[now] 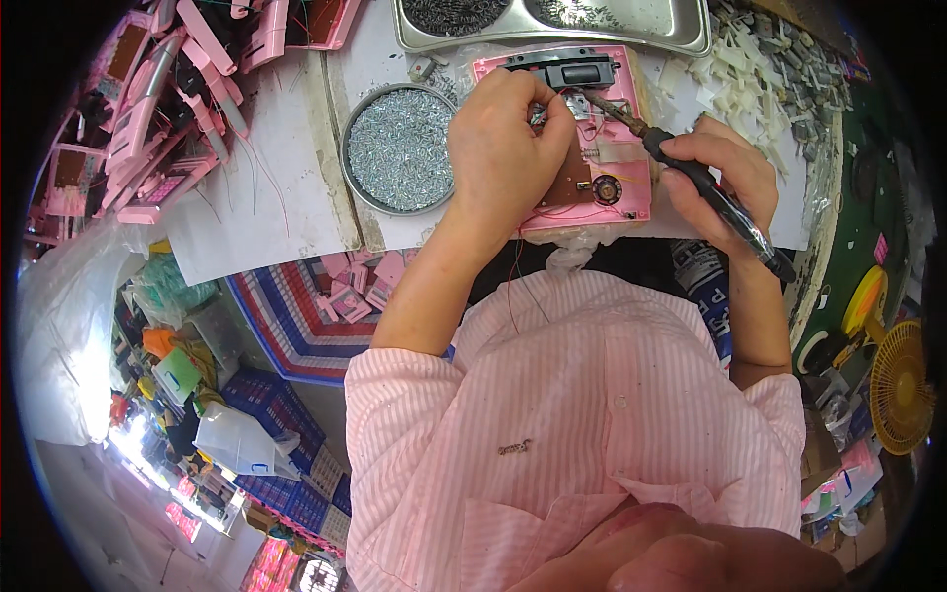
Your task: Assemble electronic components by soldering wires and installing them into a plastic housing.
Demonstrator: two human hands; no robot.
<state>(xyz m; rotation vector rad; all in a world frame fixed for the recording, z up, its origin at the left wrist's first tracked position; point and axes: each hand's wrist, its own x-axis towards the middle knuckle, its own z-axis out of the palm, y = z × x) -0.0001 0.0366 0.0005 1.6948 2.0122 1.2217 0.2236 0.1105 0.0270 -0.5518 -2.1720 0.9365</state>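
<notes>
A pink plastic casing (636, 71) lies in front of me on the bench, with a black part (580, 74) along its far side, a brown board (567, 187) and a small round black part (607, 189) inside. Over its left side my left hand (508, 138) is closed, thumb and fingers pinching a small shiny metal part (538, 113) that they mostly cover. My right hand (725, 173) grips the black handle of what looks like a soldering iron (705, 183). Its metal tip reaches into the casing close to my left fingertips. Thin wires (515, 271) hang from the near edge.
Left of my left hand stands a round metal bowl of small screws (400, 148). A steel tray (631, 37) with springs is behind the casing. Pink casings (133, 128) pile up at far left; small white and grey parts (755, 79) heap at right. A yellow fan (902, 385) stands at right.
</notes>
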